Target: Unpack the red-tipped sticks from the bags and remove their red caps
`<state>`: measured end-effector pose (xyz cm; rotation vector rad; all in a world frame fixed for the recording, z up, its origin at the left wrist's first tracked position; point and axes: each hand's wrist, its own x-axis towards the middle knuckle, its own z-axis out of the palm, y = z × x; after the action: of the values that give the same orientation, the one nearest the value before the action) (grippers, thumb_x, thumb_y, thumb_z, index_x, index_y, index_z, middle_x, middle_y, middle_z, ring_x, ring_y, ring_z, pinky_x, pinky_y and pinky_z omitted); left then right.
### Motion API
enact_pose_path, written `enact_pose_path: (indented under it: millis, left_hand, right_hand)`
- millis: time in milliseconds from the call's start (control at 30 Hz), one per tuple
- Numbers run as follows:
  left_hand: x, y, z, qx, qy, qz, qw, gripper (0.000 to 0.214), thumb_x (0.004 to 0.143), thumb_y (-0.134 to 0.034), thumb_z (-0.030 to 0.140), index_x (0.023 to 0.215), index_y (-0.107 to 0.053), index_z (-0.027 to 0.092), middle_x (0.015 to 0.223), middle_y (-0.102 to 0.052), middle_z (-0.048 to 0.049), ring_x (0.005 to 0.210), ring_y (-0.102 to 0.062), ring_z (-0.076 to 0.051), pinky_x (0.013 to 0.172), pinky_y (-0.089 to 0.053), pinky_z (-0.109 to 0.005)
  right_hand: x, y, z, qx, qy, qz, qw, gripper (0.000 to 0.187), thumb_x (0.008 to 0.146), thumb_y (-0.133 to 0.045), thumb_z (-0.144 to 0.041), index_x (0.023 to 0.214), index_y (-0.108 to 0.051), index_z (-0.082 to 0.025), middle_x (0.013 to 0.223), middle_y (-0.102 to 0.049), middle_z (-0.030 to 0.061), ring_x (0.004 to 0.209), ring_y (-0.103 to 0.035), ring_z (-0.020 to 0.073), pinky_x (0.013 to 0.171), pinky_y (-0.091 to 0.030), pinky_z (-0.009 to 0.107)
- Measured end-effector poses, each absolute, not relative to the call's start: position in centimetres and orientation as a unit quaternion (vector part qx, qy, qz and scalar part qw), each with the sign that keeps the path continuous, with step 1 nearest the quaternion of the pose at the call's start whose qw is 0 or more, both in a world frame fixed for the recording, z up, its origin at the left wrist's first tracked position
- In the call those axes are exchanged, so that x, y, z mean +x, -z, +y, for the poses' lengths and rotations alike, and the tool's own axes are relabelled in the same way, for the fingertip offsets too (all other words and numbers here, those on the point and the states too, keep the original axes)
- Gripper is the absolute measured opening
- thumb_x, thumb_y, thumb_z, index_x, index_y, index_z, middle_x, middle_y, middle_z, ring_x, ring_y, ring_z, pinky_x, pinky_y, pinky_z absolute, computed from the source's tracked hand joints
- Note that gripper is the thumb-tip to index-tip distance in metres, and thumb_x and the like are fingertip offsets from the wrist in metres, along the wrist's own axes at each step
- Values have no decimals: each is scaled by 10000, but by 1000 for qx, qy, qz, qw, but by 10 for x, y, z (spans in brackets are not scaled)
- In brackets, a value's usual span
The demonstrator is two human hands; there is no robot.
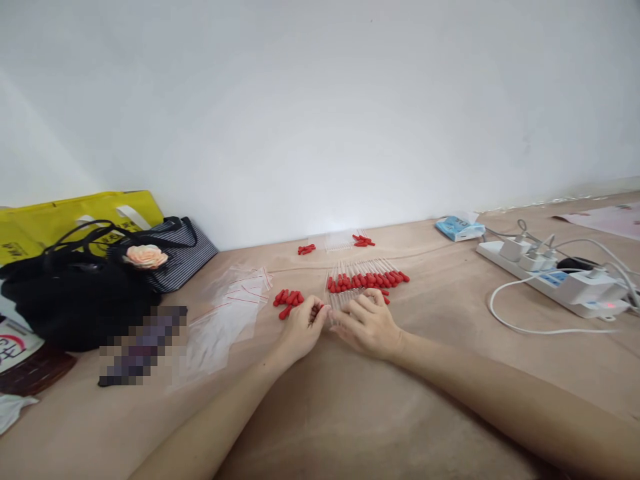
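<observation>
My left hand [303, 328] is closed in a pinch, with a bit of a red rubber dropper bulb [322, 307] showing at its fingertips. Close beside it, my right hand [370, 327] has its fingers bent together around a thin clear dropper tube, mostly hidden by them. More clear tubes [347, 299] lie under and beyond the right fingers. A row of droppers with red bulbs [367, 281] is laid out just past my hands. Left of my left hand sits a small pile of loose red bulbs [289, 301].
Clear zip bags [225, 333] spread to the left. Near the wall lie more red bulbs [307, 249] and clear tubes [339, 241]. A black bag [75, 300] and yellow bag [80, 213] stand far left. Right are a blue tissue pack [457, 228] and a corded power strip [545, 280].
</observation>
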<state>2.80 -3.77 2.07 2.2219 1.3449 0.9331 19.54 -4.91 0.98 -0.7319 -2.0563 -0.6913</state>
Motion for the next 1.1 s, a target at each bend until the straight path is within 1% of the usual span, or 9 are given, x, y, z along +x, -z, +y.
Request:
enact_pose_path:
  millis: [100, 200, 333, 400, 467, 567, 633, 833, 1100]
  left_hand:
    - [24, -23, -38, 824, -292, 475, 99, 177, 805, -461, 322, 695, -434, 185, 621, -510, 31, 551, -487, -117, 523, -374, -232]
    - [22, -22, -38, 857, -275, 435, 8, 197, 821, -447, 335, 692, -450, 186, 651, -535, 4, 611, -512, -140, 574, -393, -253]
    - [23, -15, -39, 889, -268, 365, -72, 251, 847, -415, 353, 683, -498, 182, 664, -568, -27, 652, -529, -159, 635, -419, -288]
    - [23, -11, -39, 892, -273, 352, -79, 249, 842, -432, 351, 686, -529, 182, 674, -585, -36, 673, -542, -165, 663, -432, -303]
    - [21, -9, -38, 889, -288, 347, -75, 209, 831, -459, 348, 763, -574, 187, 773, -619, -54, 771, -561, -180, 735, -445, -330]
    - [17, -6, -34, 890, -313, 324, -68, 202, 831, -469, 325, 936, -594, 205, 1002, -621, -71, 1000, -529, -208, 857, -429, -379]
    - [15, -5, -32, 896, -316, 308, -62, 198, 843, -454, 293, 949, -600, 213, 1058, -614, -66, 1077, -498, -210, 881, -422, -397]
    - [12, -4, -36, 903, -310, 294, -51, 175, 843, -443, 208, 899, -609, 213, 1032, -641, -54, 1063, -526, -194, 917, -388, -412]
    - [12, -6, -40, 910, -290, 292, -48, 186, 840, -426, 178, 861, -608, 215, 1012, -654, -42, 1079, -518, -195, 891, -373, -391]
  right_hand:
    - [212, -9, -43, -319, 276, -821, 385, 301, 824, -481, -311, 1107, -535, -224, 1021, -595, 59, 952, -482, 176, 871, -246, 368]
    - [225, -5, -37, -312, 278, -839, 348, 317, 842, -463, -300, 1154, -499, -260, 1121, -571, 48, 1091, -432, 189, 954, -170, 422]
    - [227, 2, -35, -281, 241, -853, 367, 192, 850, -463, -275, 995, -587, -261, 826, -663, -11, 959, -511, 151, 970, -133, 445]
    - [225, 4, -36, -277, 225, -850, 387, 170, 852, -457, -259, 926, -610, -249, 679, -644, -31, 831, -534, 128, 967, -144, 439]
    - [223, 5, -38, -284, 213, -846, 398, 180, 855, -443, -253, 886, -620, -239, 614, -614, -34, 739, -524, 114, 959, -166, 430]
    - [223, 6, -38, -302, 199, -840, 405, 199, 853, -431, -249, 849, -628, -225, 588, -587, -28, 684, -498, 108, 944, -197, 413]
    - [224, 7, -38, -308, 189, -842, 402, 197, 843, -440, -255, 820, -632, -222, 581, -580, -26, 673, -486, 111, 939, -202, 415]
    - [227, 7, -38, -289, 161, -857, 395, 181, 824, -457, -251, 753, -620, -215, 554, -577, -33, 633, -439, 105, 915, -213, 400]
    - [228, 6, -40, -277, 153, -859, 404, 169, 825, -462, -255, 752, -607, -208, 547, -579, -34, 635, -427, 108, 893, -211, 392]
